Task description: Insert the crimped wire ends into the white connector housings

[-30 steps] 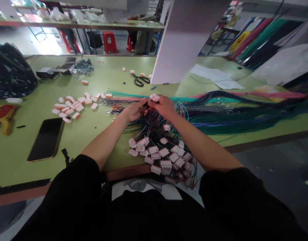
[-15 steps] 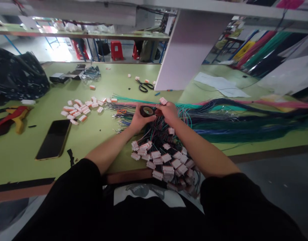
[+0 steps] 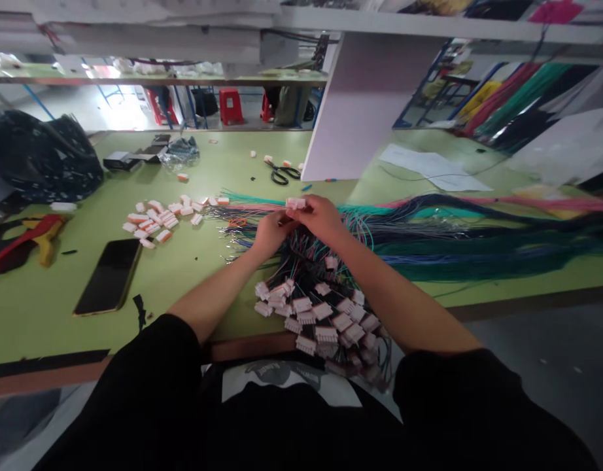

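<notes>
My right hand [image 3: 322, 219] is closed on a white wire connector [image 3: 295, 203], held just above the wires at the middle of the table. Right beside it, my left hand [image 3: 272, 234] has its fingers curled in close to the connector; what they grip is hidden, and the tape roll does not show. Below both hands, a bunch of dark wires [image 3: 306, 252] runs toward me and ends in a pile of white connectors [image 3: 326, 335] at the table's front edge. Loose wires with bare metal ends [image 3: 227, 227] lie left of my left hand.
Loose white and orange connector housings [image 3: 154, 219] lie left of centre, with a phone [image 3: 108, 276] nearer me. Black scissors [image 3: 280, 174] rest by a white upright panel [image 3: 365, 104]. Long wire bundles [image 3: 458, 235] stretch right. A red and yellow tool [image 3: 34, 239] sits far left.
The dark tape roll seen in my left hand is now out of sight. My right hand has turned and brought the connector left and slightly lower, over my left fingertips.
</notes>
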The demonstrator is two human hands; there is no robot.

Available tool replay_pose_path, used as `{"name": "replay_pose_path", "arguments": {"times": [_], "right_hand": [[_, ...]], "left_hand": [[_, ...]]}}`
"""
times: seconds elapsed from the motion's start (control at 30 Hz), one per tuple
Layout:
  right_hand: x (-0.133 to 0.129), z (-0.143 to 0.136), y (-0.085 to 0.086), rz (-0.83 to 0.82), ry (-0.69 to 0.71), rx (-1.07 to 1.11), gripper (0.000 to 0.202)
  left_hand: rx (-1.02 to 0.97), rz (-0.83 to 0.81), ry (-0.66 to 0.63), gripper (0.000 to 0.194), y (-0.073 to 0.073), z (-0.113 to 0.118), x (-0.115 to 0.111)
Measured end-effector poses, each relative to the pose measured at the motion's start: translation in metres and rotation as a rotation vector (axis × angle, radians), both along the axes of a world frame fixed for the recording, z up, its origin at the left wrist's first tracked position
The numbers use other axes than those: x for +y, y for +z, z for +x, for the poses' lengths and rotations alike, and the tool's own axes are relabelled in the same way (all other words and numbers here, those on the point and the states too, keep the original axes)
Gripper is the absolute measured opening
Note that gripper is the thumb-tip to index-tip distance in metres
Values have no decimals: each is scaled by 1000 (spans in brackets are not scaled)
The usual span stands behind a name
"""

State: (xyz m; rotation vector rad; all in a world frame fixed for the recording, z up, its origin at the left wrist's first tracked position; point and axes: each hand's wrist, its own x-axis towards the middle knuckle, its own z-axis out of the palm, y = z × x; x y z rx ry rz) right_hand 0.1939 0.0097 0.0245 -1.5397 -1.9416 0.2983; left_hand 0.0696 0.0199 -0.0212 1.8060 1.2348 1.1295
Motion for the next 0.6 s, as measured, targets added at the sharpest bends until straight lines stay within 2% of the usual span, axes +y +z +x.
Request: {"name": "replay_pose_path", "arguments": {"times": [0.1,0.2,0.3,0.4,0.5,0.6], "right_hand": [[-4,5,-7,-135,73,-71,22],[-12,7,-11,-209,122,-256,28],[-16,3,-7,-192,103,-447,37],[-12,-4,0,-228,58,-606,38],[-5,-11,5,-300,17,-652,34],[-10,-19,5,-237,-25,-641,36]], "left_hand": [[72,46,54,13,1,-3,-4],[128,86,80,18,-1,-5,-5],[154,44,100,21,-2,-5,-5],[146,100,115,17,-2,-5,-7],[93,89,133,18,-5,-5,-7],[30,-18,168,21,-12,-5,-1]]}}
